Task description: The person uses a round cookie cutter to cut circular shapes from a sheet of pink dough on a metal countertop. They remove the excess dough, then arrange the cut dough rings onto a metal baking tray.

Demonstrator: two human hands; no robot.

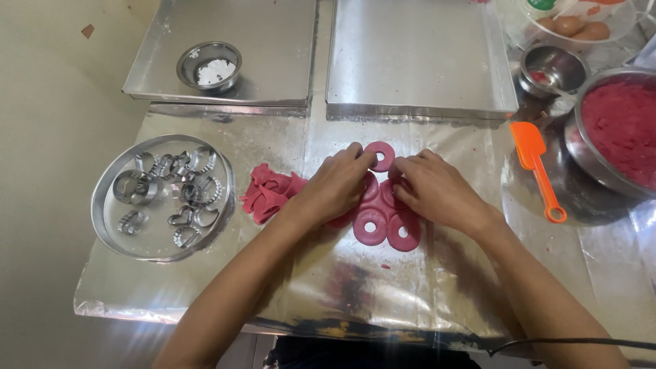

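Left hand (336, 186) lies palm down over a cluster of pink dough rings (370, 226), fingers curled, tips pinching the edge of the topmost ring (380, 156). Right hand (433, 189) mirrors it from the other side, fingers bent and meeting the same ring at its right edge; whether those fingers grip or only touch, cannot tell. Both hands partly cover the rings beneath; two rings show clear below the knuckles, flat on the foil, touching each other.

Just left of the left hand: a heap of pink dough scraps (268, 193), crumpled strips. All of it sits on a foil-covered work surface (342, 287), creased and shiny.

Farther left: round metal tin (102, 205) holding an assortment of metal cookie cutters (171, 195), a heart shape and fluted rounds among them.

Back edge: two flat steel trays (417, 61) side by side; the left one carries a small steel bowl (208, 65) with white powder in it.

Right side: orange spatula (536, 167) lying on the foil, handle toward the near edge. Beside it a large steel bowl (581, 154) of pink dough, a smaller steel bowl (553, 68) behind it, and brown eggs (577, 27) in a clear dish at the far corner.
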